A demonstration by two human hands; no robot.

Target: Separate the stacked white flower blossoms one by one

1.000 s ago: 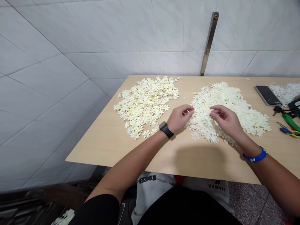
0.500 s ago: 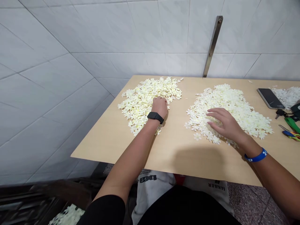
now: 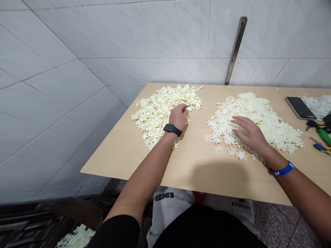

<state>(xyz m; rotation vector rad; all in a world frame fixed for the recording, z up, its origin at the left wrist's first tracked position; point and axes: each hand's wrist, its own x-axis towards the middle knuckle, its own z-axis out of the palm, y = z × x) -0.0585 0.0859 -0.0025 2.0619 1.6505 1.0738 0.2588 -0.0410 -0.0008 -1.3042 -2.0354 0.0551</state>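
My left hand (image 3: 179,116), with a black watch band on the wrist, is over the right side of a heap of cream flower heads (image 3: 157,106). Its fingers are curled in, and whatever they may hold is hidden. Above the near part of a second, wider heap of pale flowers (image 3: 258,113) is my right hand (image 3: 249,133), fingers apart and nothing visible in them. A blue wristband circles that wrist. A few loose flowers (image 3: 241,155) lie at the near edge of this heap, just below the right hand.
On the right of the tan board (image 3: 111,155) lie a phone (image 3: 300,107), a key (image 3: 311,124), scissors (image 3: 322,147) and a white pile (image 3: 319,105). A tiled wall with a metal bracket (image 3: 236,51) stands behind. More flowers (image 3: 76,237) are low at left.
My left hand has turned slightly, its curled fingers now pointing more to the right. A few flowers near my right hand have come apart from the wide heap's near edge.
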